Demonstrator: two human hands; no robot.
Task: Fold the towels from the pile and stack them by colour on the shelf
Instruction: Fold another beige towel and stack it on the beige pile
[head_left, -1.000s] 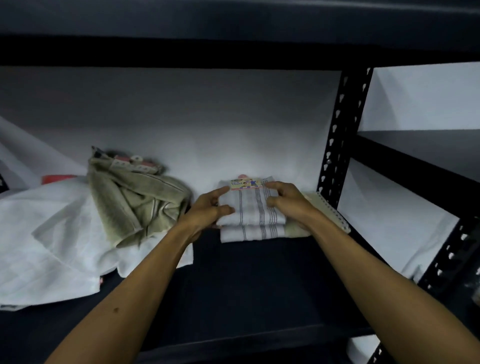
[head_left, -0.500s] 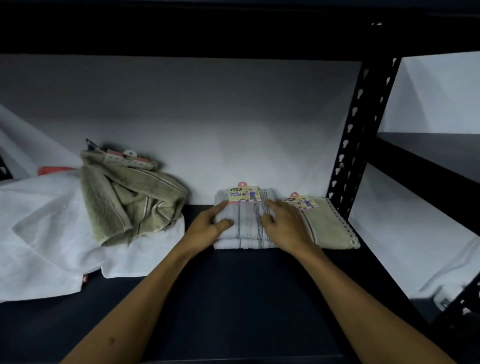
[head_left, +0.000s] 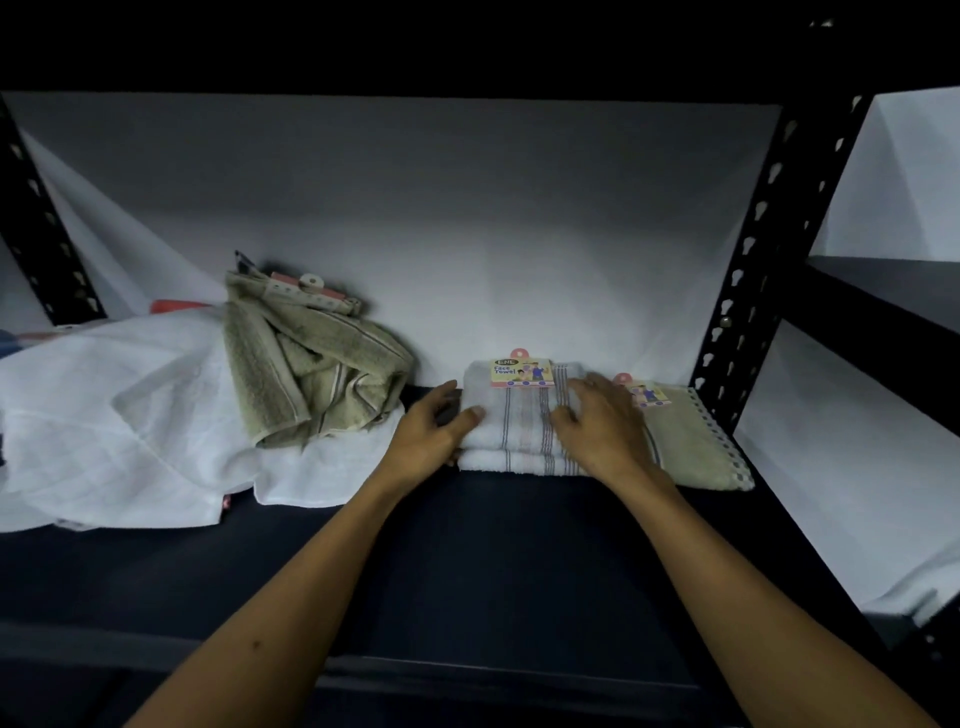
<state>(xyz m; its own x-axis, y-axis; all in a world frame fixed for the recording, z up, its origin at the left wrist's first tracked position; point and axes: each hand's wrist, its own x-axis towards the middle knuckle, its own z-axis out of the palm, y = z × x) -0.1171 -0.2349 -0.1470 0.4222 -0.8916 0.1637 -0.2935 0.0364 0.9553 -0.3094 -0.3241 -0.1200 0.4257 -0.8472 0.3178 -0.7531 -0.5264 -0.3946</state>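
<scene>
Remaining unfolded on shelf (head_left: 467, 571): white towels (head_left: 130, 415), crumpled olive towel (head_left: 311, 379). Stacked at right: striped white pair (head_left: 519, 431), folded olive towel (head_left: 691, 441) beside. Left hand (head_left: 428, 431), right hand (head_left: 602, 431): relaxed, fingers resting on striped stack.

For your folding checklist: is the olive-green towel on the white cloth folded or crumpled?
Crumpled. The olive-green towel lies bunched in loose creases on the white cloth, untouched by either hand.
</scene>
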